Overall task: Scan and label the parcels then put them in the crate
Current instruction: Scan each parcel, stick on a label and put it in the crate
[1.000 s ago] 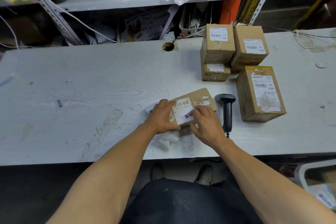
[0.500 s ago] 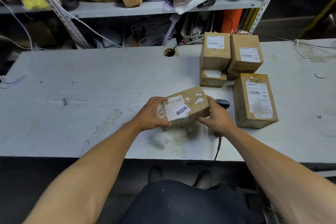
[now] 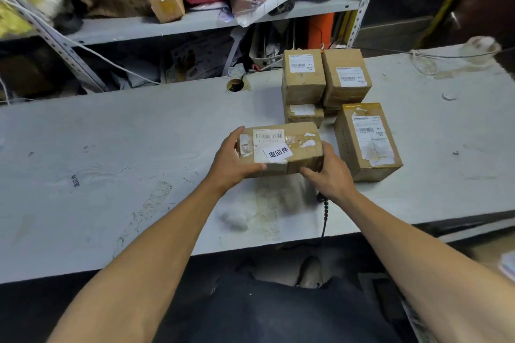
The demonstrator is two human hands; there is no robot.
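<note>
Head view, looking down on a pale tabletop (image 3: 117, 147). Brown parcel (image 3: 281, 152) held just above the tabletop, between both hands, slightly tilted. Left hand (image 3: 231, 161) in a firm grip on the left end of the parcel: thumb along the near lower edge, fingers wrapped over the far side. Right hand (image 3: 331, 175) in a grip on the right end, thumb against the near side, fingers under and behind (not fully visible). On top of the parcel: a barcode label (image 3: 269, 136) and a white sticker (image 3: 278, 153) with three printed characters.

Behind and to the right, well apart from the hands, four more cardboard boxes: two at the back (image 3: 303, 75) side by side on lower ones, a small one (image 3: 303, 113) under them, a bigger one (image 3: 367, 142) nearest to the right hand. Coiled black cable (image 3: 324, 214) below the right wrist, hanging over the tabletop edge. Crumpled white backing paper (image 3: 235, 217) near the front edge. Cluttered metal shelf (image 3: 195, 22) behind the tabletop.
</note>
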